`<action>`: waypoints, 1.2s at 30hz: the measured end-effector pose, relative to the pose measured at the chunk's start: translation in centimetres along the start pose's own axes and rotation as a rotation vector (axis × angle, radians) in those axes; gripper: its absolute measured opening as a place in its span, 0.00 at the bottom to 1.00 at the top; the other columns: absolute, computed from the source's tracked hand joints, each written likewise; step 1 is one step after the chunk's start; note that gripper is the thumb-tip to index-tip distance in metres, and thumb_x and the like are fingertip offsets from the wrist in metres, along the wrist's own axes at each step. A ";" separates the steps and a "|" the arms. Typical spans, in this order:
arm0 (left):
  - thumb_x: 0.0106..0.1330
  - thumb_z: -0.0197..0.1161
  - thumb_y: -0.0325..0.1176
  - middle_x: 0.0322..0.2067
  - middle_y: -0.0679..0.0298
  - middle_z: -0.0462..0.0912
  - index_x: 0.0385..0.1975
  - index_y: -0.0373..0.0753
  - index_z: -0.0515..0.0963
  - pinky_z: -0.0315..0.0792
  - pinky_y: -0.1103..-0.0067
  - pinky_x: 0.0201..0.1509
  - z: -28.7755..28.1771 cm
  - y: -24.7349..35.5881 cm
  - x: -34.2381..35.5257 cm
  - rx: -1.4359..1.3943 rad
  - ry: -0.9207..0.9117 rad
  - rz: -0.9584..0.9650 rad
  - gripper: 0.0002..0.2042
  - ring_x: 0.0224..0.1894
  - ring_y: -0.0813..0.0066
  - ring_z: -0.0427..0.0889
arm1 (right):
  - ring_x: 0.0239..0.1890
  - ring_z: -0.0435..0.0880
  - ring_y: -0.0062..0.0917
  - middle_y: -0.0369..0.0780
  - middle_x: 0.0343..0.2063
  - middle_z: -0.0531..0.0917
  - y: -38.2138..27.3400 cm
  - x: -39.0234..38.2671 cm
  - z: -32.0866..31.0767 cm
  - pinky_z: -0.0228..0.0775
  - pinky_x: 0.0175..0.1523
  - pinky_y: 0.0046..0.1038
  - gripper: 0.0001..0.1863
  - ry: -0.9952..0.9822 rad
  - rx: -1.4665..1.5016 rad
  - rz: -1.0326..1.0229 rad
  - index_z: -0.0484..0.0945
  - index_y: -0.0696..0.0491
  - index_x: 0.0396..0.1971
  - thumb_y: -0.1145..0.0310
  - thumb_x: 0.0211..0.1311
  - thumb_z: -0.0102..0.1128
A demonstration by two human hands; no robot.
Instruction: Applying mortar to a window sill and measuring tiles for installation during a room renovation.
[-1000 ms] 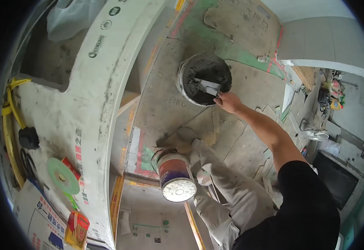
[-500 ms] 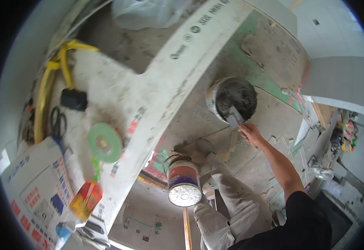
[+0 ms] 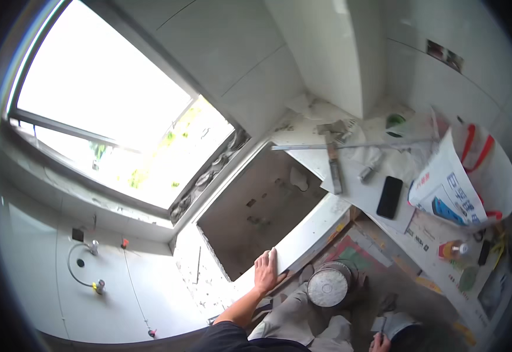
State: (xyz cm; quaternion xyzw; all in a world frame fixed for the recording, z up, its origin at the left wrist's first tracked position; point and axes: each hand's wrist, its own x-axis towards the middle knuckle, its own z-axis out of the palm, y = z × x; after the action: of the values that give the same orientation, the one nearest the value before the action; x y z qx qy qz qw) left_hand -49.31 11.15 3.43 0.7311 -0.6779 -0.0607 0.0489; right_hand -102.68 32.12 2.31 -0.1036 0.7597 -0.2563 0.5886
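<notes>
My left hand (image 3: 266,271) lies flat on the pale front strip (image 3: 303,237) of the counter, beside the rectangular cutout, and holds nothing. Low in the view, at the bottom edge, my right hand (image 3: 379,344) is closed round the handle of a putty knife. A dark grey lump (image 3: 389,302), apparently mortar, shows just beyond the tool. Right beside that hand stands the mortar bucket (image 3: 406,321), partly cut off and in shadow. An upturned paint pail (image 3: 327,287) with a spattered whitish end is between my hands, close to my legs.
On the counter at right are a hammer (image 3: 333,158), a black phone (image 3: 389,196), a white bag with red handles (image 3: 443,188), a bottle (image 3: 454,250) and a green tape roll (image 3: 468,278). A window (image 3: 109,76) fills the upper left. Hose fittings (image 3: 94,247) protrude from the left wall.
The view has swung round to the window and counter. My left hand now shows on the counter strip. The putty knife has come out of the mortar bucket, still in my right hand.
</notes>
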 end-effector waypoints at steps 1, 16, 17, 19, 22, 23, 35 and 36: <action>0.57 0.84 0.56 0.72 0.44 0.69 0.84 0.34 0.58 0.63 0.53 0.80 -0.7 -0.2 0.7 -0.039 0.000 0.000 0.60 0.74 0.43 0.69 | 0.16 0.67 0.15 0.29 0.20 0.73 -2.8 -0.6 3.1 0.57 0.19 0.27 0.15 -0.093 -0.171 -0.186 0.85 0.50 0.49 0.54 0.88 0.61; 0.56 0.85 0.49 0.74 0.48 0.73 0.87 0.47 0.59 0.64 0.58 0.83 -0.8 -6.3 -0.8 -0.552 -0.009 -0.093 0.57 0.75 0.47 0.73 | 0.34 0.89 0.41 0.46 0.36 0.88 -51.6 -21.7 72.9 0.81 0.41 0.37 0.18 -0.951 -0.992 -1.935 0.85 0.60 0.54 0.65 0.71 0.77; 0.56 0.85 0.49 0.74 0.48 0.73 0.87 0.47 0.59 0.64 0.58 0.83 -0.8 -6.4 -0.8 -0.566 -0.010 -0.100 0.57 0.75 0.47 0.73 | 0.35 0.89 0.43 0.46 0.36 0.88 -52.0 -22.5 76.5 0.81 0.41 0.38 0.19 -0.991 -0.930 -2.057 0.85 0.60 0.53 0.65 0.69 0.78; 0.57 0.84 0.48 0.73 0.48 0.74 0.87 0.47 0.60 0.65 0.59 0.83 -0.6 -6.7 -0.4 -0.547 0.012 -0.092 0.56 0.74 0.48 0.74 | 0.36 0.89 0.45 0.47 0.37 0.87 -52.0 -21.2 82.5 0.81 0.41 0.40 0.20 -1.002 -0.939 -2.137 0.84 0.60 0.53 0.64 0.69 0.79; 0.56 0.84 0.47 0.73 0.48 0.75 0.87 0.47 0.60 0.66 0.59 0.83 -0.6 -6.7 0.2 -0.560 0.021 -0.089 0.57 0.74 0.48 0.75 | 0.37 0.90 0.45 0.45 0.37 0.88 -50.4 -12.9 89.9 0.82 0.41 0.43 0.19 -0.906 -1.201 -2.221 0.83 0.54 0.50 0.57 0.71 0.77; 0.56 0.84 0.46 0.72 0.48 0.75 0.87 0.47 0.60 0.66 0.59 0.82 -0.7 -6.6 0.6 -0.575 0.023 -0.084 0.57 0.74 0.48 0.75 | 0.38 0.90 0.45 0.44 0.37 0.88 -50.3 -9.4 91.5 0.82 0.41 0.43 0.19 -0.848 -1.380 -2.209 0.83 0.52 0.49 0.53 0.72 0.76; 0.53 0.86 0.49 0.73 0.48 0.74 0.87 0.49 0.59 0.66 0.59 0.82 -0.2 -6.8 0.3 -0.546 -0.025 -0.087 0.60 0.74 0.48 0.75 | 0.32 0.88 0.46 0.45 0.31 0.88 -48.6 -10.0 84.6 0.80 0.39 0.42 0.19 -0.671 -1.140 -1.814 0.87 0.54 0.47 0.52 0.75 0.74; 0.52 0.87 0.49 0.73 0.47 0.74 0.87 0.49 0.58 0.66 0.59 0.82 -0.2 -6.7 0.2 -0.544 -0.024 -0.084 0.60 0.74 0.48 0.75 | 0.29 0.87 0.43 0.44 0.28 0.86 -48.0 -9.6 81.8 0.79 0.37 0.40 0.19 -0.647 -1.165 -1.642 0.87 0.55 0.46 0.53 0.75 0.74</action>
State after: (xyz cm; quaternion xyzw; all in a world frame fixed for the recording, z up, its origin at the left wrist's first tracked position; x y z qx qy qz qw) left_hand -42.64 11.42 2.60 0.7180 -0.6061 -0.2508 0.2328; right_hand -29.40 -26.03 20.56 -0.9154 0.2691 -0.1319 0.2688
